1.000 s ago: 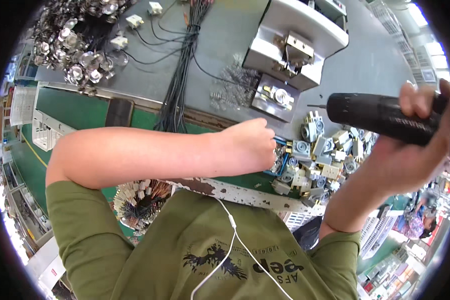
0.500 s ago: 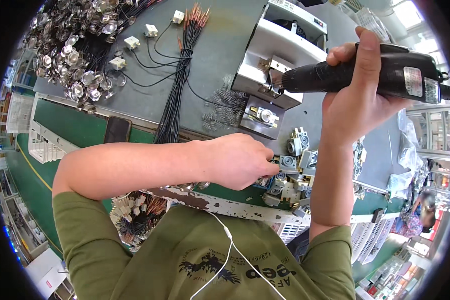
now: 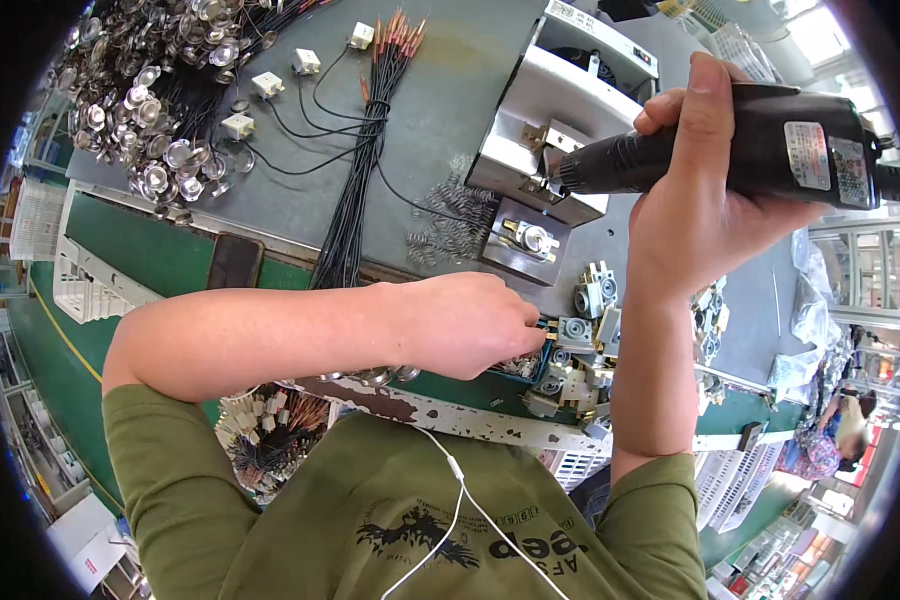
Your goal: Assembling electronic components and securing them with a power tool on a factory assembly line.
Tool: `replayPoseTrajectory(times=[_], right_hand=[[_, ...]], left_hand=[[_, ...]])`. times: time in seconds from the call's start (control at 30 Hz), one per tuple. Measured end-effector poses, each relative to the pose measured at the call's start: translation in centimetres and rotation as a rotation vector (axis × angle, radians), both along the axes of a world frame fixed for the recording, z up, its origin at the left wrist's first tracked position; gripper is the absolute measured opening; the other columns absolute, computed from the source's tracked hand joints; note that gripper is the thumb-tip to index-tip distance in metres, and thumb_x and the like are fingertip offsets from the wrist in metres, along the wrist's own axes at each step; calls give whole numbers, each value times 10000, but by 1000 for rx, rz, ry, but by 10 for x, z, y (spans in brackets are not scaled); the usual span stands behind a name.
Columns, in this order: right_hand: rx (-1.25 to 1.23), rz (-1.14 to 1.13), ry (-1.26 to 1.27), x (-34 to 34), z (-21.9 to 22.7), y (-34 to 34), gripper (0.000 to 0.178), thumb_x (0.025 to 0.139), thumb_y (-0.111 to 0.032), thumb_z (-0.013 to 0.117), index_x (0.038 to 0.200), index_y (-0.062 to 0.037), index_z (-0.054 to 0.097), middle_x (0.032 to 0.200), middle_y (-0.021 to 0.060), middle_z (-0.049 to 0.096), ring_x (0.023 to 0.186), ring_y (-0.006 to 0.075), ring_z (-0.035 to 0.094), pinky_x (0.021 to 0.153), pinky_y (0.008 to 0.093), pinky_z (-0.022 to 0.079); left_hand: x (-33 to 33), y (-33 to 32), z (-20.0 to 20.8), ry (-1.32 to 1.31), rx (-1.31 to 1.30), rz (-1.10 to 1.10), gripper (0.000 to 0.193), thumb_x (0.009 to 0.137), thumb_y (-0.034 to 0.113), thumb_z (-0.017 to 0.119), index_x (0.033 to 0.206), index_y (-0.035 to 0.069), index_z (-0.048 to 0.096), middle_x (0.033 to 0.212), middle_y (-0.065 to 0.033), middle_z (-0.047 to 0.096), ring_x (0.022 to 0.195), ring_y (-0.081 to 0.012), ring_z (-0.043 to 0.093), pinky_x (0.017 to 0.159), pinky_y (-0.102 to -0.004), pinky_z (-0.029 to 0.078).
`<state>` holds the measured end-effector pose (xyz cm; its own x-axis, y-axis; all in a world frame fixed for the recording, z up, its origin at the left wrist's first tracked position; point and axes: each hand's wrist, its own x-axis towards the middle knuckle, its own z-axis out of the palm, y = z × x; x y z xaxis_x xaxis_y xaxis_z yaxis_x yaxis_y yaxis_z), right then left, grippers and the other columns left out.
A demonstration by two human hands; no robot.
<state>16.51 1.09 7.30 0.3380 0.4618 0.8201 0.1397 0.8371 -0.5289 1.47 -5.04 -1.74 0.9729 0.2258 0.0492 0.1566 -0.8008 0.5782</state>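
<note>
My right hand is wrapped round a black electric screwdriver, held level with its tip at the screw feeder's front bracket. Whether the tip touches the bracket cannot be seen. My left hand is low over the front of the bench, its fingers curled together beside a small blue tray of small metal parts; anything in them is hidden. Several grey-white switch-like parts lie by these fingertips. Past the hand, a metal block fixture carries one similar part.
The silver screw feeder stands at the back. Loose springs lie left of the fixture. A bundle of black wires with white connectors crosses the bench. Metal caps on wires are heaped at far left. A dark phone rests at the front edge.
My left hand has drawn slightly left from the grey-white parts, showing more of the blue tray. My right hand has shifted a little left, the screwdriver still at the feeder.
</note>
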Motion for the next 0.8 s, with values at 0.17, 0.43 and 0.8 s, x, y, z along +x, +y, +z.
replayPoseTrajectory(times=[0.17, 0.43, 0.8], right_hand=[[-37, -46, -80, 1, 0, 4, 580, 896, 74, 739, 1252, -46, 296, 933, 194, 710, 580, 178, 669, 507, 326, 585], [-31, 21, -129, 6, 0, 5, 550, 904, 72, 731, 1234, -47, 308, 938, 209, 721, 584, 179, 675, 519, 305, 580], [-86, 70, -89, 5, 2, 3, 516, 932, 49, 704, 1253, -39, 309, 983, 240, 730, 581, 183, 672, 528, 297, 571]], left_hand=[[-5, 3, 2, 15, 34, 8, 158, 882, 148, 647, 1008, 59, 682, 898, -103, 653, 829, -324, 676, 776, -445, 547], [-10, 6, 3, -12, 36, 25, 186, 836, 121, 653, 1004, 49, 690, 889, -116, 666, 817, -339, 696, 751, -457, 565], [-14, 12, 5, -98, 19, 84, 209, 789, 79, 648, 983, 6, 672, 885, -139, 675, 837, -348, 711, 752, -459, 583]])
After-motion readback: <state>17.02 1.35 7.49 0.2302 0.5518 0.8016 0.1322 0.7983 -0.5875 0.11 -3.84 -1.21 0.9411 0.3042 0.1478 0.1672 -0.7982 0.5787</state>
